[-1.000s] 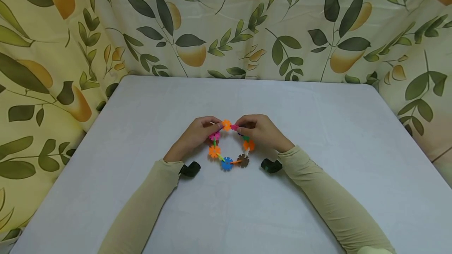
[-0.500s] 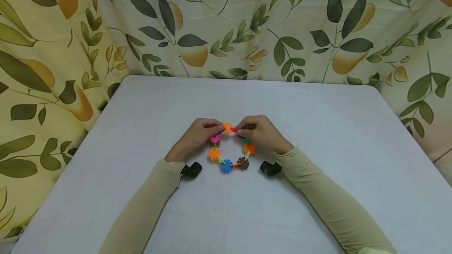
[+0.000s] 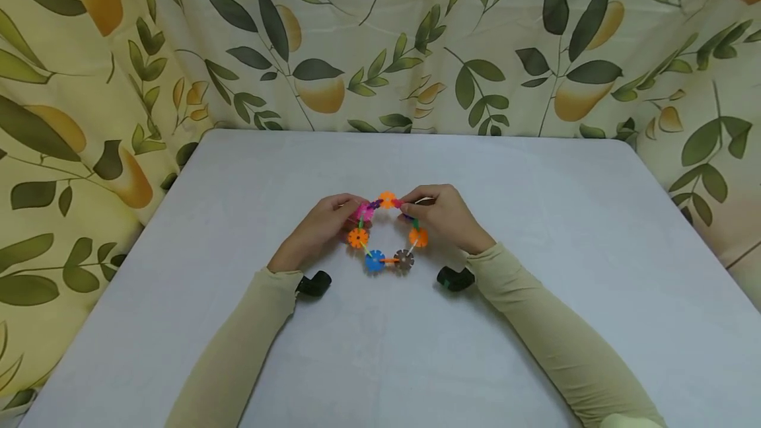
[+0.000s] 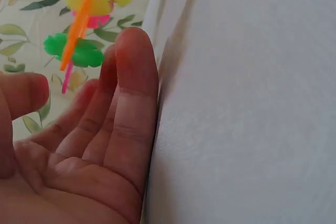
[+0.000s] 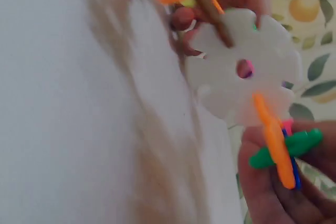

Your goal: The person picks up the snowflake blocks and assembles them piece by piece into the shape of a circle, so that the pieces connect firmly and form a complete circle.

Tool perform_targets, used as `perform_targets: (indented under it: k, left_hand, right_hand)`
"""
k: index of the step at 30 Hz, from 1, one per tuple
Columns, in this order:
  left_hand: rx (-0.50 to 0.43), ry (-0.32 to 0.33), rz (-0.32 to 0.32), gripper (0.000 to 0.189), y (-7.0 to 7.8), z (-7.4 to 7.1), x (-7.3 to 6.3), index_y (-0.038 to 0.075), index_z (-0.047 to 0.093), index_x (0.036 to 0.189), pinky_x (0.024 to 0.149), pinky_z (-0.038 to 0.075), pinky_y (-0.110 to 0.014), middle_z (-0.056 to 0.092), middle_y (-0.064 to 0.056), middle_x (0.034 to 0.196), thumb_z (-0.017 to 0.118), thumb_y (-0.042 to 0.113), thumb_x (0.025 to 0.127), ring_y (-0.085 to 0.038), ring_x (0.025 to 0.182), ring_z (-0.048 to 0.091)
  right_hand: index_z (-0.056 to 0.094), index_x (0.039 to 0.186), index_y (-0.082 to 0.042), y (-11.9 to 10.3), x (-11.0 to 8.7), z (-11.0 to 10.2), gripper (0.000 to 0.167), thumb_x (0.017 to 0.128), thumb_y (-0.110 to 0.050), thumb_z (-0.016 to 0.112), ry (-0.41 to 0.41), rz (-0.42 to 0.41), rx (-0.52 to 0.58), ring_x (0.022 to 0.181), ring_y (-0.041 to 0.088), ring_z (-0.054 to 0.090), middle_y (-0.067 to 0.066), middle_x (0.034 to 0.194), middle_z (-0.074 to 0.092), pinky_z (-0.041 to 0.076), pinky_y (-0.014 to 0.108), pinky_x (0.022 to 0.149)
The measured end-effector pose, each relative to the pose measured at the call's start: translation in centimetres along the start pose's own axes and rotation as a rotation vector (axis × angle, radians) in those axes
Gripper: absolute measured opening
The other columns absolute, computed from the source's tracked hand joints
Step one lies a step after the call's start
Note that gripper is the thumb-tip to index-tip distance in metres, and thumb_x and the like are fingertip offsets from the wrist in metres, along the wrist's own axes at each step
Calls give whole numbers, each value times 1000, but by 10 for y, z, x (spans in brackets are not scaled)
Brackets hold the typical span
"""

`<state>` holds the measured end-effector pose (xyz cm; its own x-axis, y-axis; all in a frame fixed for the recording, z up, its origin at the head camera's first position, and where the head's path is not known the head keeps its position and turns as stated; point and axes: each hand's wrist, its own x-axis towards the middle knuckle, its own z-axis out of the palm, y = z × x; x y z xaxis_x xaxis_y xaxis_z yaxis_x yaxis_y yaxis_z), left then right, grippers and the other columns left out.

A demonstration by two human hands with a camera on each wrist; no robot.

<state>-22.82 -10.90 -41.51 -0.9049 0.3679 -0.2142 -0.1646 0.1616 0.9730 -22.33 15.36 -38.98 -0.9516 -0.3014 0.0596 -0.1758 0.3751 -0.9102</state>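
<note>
A ring of coloured, notched flower-shaped plastic discs hangs between the two hands above the white table. Pink, purple, orange, green, brown and blue pieces slot into each other. My right hand pinches the ring at its upper right, by a red-pink disc. Beside the pink disc at the upper left is my left hand. The left wrist view has its fingers nearly straight and the thumb apart, with a green disc beyond them. A white disc fills the middle of the right wrist view.
The white-covered table runs to a far edge. Behind it hangs a curtain printed with leaves and fruit. Black wrist-worn devices sit at both wrists.
The ring has risen and tilted, and its lower side has moved up in the head view. My left hand has shifted left, off the piece by the top orange disc; the right keeps its pinch.
</note>
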Motion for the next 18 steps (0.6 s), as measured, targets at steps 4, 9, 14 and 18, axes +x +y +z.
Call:
perform_targets:
  k: [4, 9, 14, 18]
  left_hand:
    - [-161, -14, -57, 38, -1, -4, -2, -2, 58, 140, 75, 63, -35, 69, -18, 111, 51, 27, 116, -24, 86, 74]
    - [-293, -35, -58, 35, -1, -4, -1, -4, 56, 137, 76, 63, -35, 75, -17, 108, 50, 23, 116, -24, 85, 77]
    - [-394, -27, -36, 44, -1, -1, -1, 0, 49, 151, 90, 61, -38, 70, -21, 127, 49, 27, 117, -27, 104, 74]
    - [-473, -20, 3, 50, -4, 2, -1, 1, 40, 159, 100, 57, -41, 60, -26, 144, 47, 28, 117, -33, 123, 66]
  right_hand:
    - [80, 111, 1, 6, 3, -4, 16, 102, -10, 73, 123, 69, 39, 93, 26, 73, 17, 107, 78, 58, 28, 79]
    - [81, 112, 1, 12, 5, -6, 18, 101, -12, 73, 250, 124, 5, 88, 24, 62, 15, 107, 78, 49, 25, 70]
    - [79, 114, 4, 18, 7, -5, 22, 101, -12, 73, 317, 162, -16, 78, 17, 60, 17, 104, 77, 48, 20, 65]
    - [76, 119, 8, 22, 8, -4, 25, 103, -10, 71, 318, 201, 49, 72, 10, 64, 21, 107, 75, 55, 18, 67]
